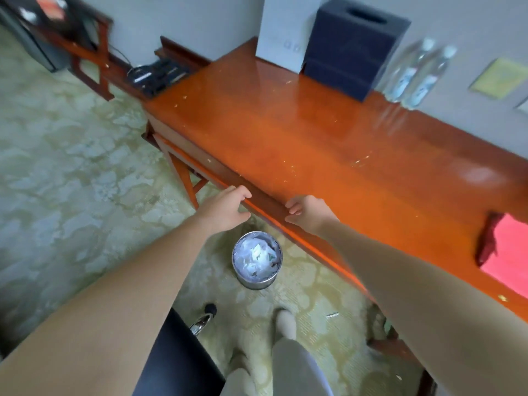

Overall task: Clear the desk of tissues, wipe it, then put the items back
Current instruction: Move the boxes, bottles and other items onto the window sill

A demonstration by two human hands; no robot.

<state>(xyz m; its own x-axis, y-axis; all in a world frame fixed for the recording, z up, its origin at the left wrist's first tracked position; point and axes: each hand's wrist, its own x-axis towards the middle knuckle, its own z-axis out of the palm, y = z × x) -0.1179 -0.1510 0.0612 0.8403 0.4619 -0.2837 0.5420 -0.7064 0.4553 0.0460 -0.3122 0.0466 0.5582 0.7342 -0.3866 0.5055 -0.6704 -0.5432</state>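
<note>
The desk (285, 132) runs as a long band from the far left down to the near right. No tissues show on its glossy top, only scattered pale specks (360, 161). The crumpled tissues (255, 257) lie in a round metal bin (251, 282) on the carpet, just below and between the person's hands. Clearing looks done and wiping looks next.

What appears to be a pink cloth (508, 252) lies on the top at the near right end, well apart from both hands. It lies to the right along the desk's length, and the right hand (307, 214) is plainly the nearer one.

That hand hangs at the front edge with loosely curled fingers and nothing in them. The left hand (225, 207) sits at the same edge further left, fingers over the lip and thumb beneath. Blur hides whether it grips the edge or only touches it.

Nothing lies on the top between the right hand and the cloth. At the back, against the wall, stand a white box (281, 32), a dark tissue box (348, 50) and two water bottles (414, 75), which will likely need shifting for a full wipe. A black chair (177, 361) sits close at the person's left.
</note>
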